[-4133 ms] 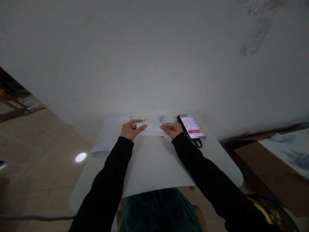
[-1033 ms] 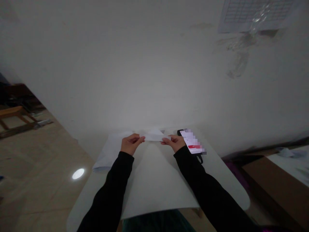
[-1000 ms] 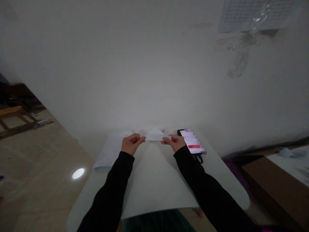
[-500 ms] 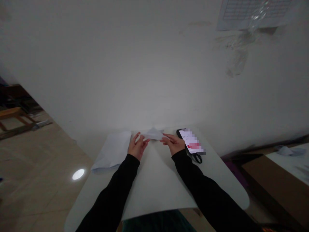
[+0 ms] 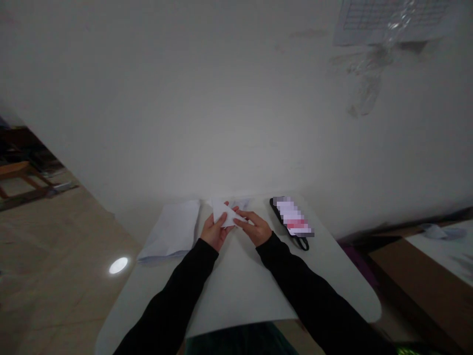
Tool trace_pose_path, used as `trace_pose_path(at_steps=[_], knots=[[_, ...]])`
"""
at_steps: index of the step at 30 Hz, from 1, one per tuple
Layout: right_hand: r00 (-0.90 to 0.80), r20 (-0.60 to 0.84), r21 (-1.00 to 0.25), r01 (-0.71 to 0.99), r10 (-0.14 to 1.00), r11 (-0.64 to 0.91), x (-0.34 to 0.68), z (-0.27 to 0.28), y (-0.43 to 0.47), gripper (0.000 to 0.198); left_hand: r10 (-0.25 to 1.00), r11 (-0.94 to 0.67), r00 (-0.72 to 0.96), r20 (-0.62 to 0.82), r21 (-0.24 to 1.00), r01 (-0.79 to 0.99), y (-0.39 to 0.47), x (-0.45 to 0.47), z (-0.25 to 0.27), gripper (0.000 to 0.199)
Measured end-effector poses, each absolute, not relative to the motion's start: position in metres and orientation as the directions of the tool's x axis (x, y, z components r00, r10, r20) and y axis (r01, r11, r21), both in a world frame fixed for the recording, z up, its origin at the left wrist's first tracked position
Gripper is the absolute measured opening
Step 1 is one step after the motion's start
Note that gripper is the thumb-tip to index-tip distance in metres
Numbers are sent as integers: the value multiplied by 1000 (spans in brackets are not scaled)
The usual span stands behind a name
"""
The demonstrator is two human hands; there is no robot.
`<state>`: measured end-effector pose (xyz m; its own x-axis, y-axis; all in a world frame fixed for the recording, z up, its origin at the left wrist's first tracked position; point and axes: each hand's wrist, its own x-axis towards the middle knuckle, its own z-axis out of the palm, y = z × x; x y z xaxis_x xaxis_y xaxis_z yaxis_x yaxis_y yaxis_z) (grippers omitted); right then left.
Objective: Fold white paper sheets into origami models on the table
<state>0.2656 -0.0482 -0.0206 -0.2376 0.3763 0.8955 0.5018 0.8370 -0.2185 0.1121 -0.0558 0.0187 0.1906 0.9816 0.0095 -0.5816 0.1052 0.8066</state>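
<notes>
Between my hands is a piece of folded white paper (image 5: 220, 209), pointed at its upper left and held above the table. My left hand (image 5: 215, 231) grips it from the left, thumb on the near face and fingers behind. From the right, my right hand (image 5: 257, 228) pinches the paper's other end between thumb and fingers. Just beyond the hands, another white paper piece (image 5: 242, 203) lies near the wall, partly hidden. A stack of white paper sheets (image 5: 172, 229) rests to the left of my left hand.
A phone (image 5: 293, 216) with a lit screen and a black strap lies on the right of the white table (image 5: 244, 296). The wall (image 5: 229, 98) rises directly behind. At right stands another surface with white paper (image 5: 443, 231) on it; a wooden stool (image 5: 22, 170) is far left.
The folded paper has been lifted towards me and tilted up, its flat face now showing. My hands have come closer together, and the right hand has moved left, away from the phone.
</notes>
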Motion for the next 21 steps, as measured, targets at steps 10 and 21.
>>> trace_pose_path(at_steps=[10,21], knots=[[-44,642,-765,22,765,643,264,-23,-45,10,990,107,122,-66,922,-372,-47,103,6,49],[41,253,-945,-205,967,256,256,-12,-55,22,992,-72,86,90,978,-195,-47,104,8,57]])
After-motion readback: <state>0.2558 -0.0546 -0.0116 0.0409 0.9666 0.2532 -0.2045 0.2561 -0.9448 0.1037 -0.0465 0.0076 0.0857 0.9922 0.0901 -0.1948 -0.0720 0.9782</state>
